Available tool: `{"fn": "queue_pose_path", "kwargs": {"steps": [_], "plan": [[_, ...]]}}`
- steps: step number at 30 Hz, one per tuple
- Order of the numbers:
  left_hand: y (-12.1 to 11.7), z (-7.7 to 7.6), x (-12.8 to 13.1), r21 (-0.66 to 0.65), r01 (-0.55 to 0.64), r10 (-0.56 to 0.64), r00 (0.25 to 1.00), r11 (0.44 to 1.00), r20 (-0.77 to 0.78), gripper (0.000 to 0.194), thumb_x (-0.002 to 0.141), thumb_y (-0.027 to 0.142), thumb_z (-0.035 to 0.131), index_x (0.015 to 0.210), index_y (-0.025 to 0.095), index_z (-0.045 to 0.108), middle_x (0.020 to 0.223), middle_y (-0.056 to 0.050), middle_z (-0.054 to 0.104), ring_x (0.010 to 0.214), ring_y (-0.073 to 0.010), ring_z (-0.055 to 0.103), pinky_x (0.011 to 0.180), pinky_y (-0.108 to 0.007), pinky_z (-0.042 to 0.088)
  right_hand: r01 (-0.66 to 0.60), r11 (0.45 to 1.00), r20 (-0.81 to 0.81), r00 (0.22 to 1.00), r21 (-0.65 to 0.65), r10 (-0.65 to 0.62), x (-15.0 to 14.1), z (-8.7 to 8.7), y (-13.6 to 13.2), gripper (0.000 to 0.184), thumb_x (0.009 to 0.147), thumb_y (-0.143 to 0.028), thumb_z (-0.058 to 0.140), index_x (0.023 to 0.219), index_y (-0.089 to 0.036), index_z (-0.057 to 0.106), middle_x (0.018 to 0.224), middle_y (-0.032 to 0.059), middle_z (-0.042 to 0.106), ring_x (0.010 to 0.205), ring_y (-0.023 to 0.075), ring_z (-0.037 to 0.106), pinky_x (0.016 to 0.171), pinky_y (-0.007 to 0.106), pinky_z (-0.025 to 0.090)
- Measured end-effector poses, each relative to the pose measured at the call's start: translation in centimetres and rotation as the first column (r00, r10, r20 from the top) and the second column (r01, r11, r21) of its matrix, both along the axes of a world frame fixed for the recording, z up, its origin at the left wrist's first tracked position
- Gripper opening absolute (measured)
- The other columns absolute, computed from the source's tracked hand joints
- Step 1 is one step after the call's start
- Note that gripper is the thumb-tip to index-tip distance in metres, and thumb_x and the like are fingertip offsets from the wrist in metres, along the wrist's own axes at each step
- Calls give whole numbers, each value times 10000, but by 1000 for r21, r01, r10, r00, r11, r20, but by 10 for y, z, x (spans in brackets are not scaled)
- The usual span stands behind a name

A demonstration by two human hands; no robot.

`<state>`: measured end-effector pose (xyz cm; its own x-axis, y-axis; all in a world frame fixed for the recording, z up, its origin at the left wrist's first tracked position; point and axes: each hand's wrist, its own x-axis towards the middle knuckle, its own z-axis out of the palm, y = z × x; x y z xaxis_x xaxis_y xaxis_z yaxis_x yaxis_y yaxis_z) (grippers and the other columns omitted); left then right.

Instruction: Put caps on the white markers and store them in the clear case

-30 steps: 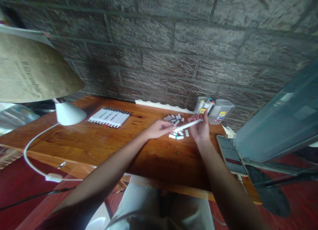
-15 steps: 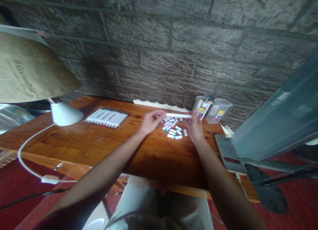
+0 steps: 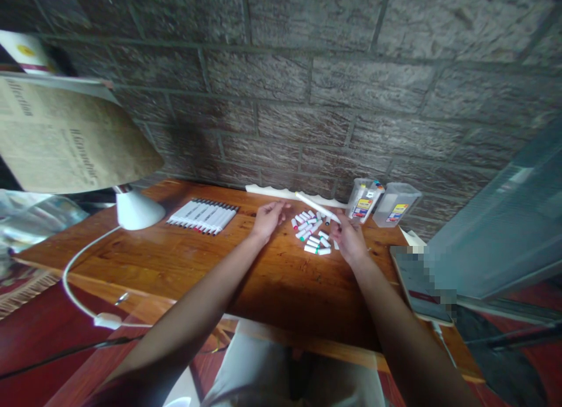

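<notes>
My right hand point(image 3: 348, 238) grips one end of a white marker point(image 3: 315, 205) and holds it slanting up to the left above a pile of loose marker caps point(image 3: 311, 234) on the wooden table point(image 3: 184, 260). My left hand point(image 3: 267, 217) hovers just left of the caps, fingers loosely apart, holding nothing. A row of capped white markers point(image 3: 204, 215) lies side by side further left.
Two clear plastic marker boxes point(image 3: 381, 203) stand against the brick wall at the back right, beside a white wavy holder strip point(image 3: 285, 192). A lamp with a white base point(image 3: 137, 210) and cord sits left. A phone point(image 3: 421, 287) lies at the table's right edge.
My left hand has let go of the marker and drawn back to the left. The right hand alone now holds it, tilted up and left instead of level.
</notes>
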<state>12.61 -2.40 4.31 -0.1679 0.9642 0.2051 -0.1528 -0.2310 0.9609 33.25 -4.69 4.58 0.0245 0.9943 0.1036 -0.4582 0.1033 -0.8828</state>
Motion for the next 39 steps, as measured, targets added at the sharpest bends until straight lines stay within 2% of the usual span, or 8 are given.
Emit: {"fn": "queue_pose_path", "kwargs": {"steps": [3,5,9,14,20,29,37,39], "plan": [[3,-3,-2,27,-62,62,998,998,17,362,755,424,650,566,139,531,690,-39,663,429,-36,417,424,-205,277,-42,998,-193,981,-54,31,4,4,2,284,640,-366,834,739,-190,634,531,-77,536,407,24,359,367,134,319],[3,-3,-1,51,-54,53,998,997,17,228,732,348,679,728,132,606,847,-53,701,461,-33,464,442,-193,315,-74,994,-239,970,-74,54,4,5,1,265,645,-334,840,785,-183,673,615,-40,633,468,34,464,416,134,398],[-1,-2,2,45,88,-88,996,995,6,480,690,329,746,1114,169,588,1082,-86,700,521,-55,549,470,-197,377,-99,991,-198,977,-93,80,1,3,0,238,623,-271,855,790,-175,717,805,32,743,630,78,620,600,185,534],[-4,3,4,-4,156,-156,987,988,23,546,794,607,607,1079,141,615,1013,-126,729,532,-80,570,455,-201,362,-100,994,-47,994,-34,98,-2,-4,0,316,585,-240,866,875,-187,754,842,28,764,714,106,674,698,221,550],[-5,6,3,30,106,-105,994,994,-22,484,726,606,687,833,140,615,831,-75,733,476,-61,503,457,-208,350,-90,996,74,993,25,87,-3,-8,1,377,561,-207,862,925,-185,762,888,35,770,753,143,696,717,261,558],[-5,5,5,108,151,-140,985,983,-100,429,739,568,688,801,151,609,767,-39,713,464,-57,463,438,-208,296,36,999,-48,998,5,-35,-1,1,0,304,563,-237,868,843,-191,758,781,7,736,685,86,665,708,201,569],[5,-5,-6,134,-63,85,982,989,-169,467,836,487,587,512,159,510,441,25,482,407,-59,384,448,-219,301,145,988,-211,965,-53,-153,7,2,7,295,506,-238,919,718,-194,718,706,-35,702,616,57,628,593,144,556],[7,-7,-8,166,-44,69,986,985,-151,297,799,392,636,640,143,605,561,10,600,451,-59,437,482,-207,355,151,986,-236,958,-64,-162,8,3,8,319,484,-240,929,719,-190,720,706,-40,698,605,47,617,574,128,543]]}}
